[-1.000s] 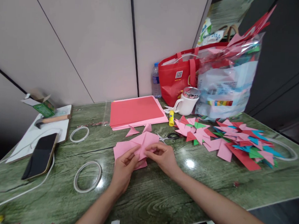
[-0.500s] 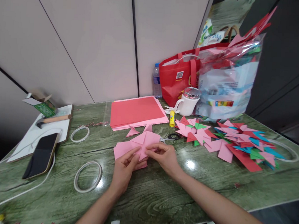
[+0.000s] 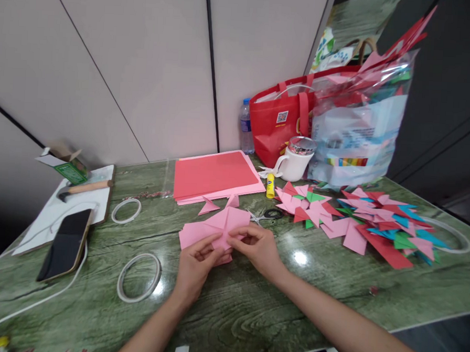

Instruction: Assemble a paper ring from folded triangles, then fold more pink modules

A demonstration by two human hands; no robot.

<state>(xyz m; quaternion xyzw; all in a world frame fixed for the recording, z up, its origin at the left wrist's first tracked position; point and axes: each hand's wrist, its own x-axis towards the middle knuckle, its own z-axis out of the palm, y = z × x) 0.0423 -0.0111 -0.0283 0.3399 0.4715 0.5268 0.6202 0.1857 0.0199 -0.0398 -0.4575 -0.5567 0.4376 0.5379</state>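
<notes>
A creased pink sheet of paper (image 3: 233, 218) is pinched between both my hands, just above the table. My left hand (image 3: 199, 261) grips its lower left side with thumb and fingers together. On the lower right, my right hand (image 3: 257, 248) pinches it near the centre crease. Beneath and to the left lie more pink paper pieces (image 3: 190, 234), partly covered by the held sheet and my fingers. Just beyond are small folded pink pieces (image 3: 208, 206). Scissors (image 3: 270, 214) with black handles rest to the right of the sheet.
Red and pink sheets (image 3: 215, 175) lie stacked behind my hands. A glue stick (image 3: 270, 186), a white mug (image 3: 294, 163) and a heap of folded coloured paper (image 3: 394, 221) are to the right. Tape rolls (image 3: 139, 277), a phone (image 3: 65, 245) and a hammer (image 3: 87, 187) lie left.
My hands have barely moved. My left thumb has shifted slightly toward the right fingers along the pink paper, and both hands keep hold of it.
</notes>
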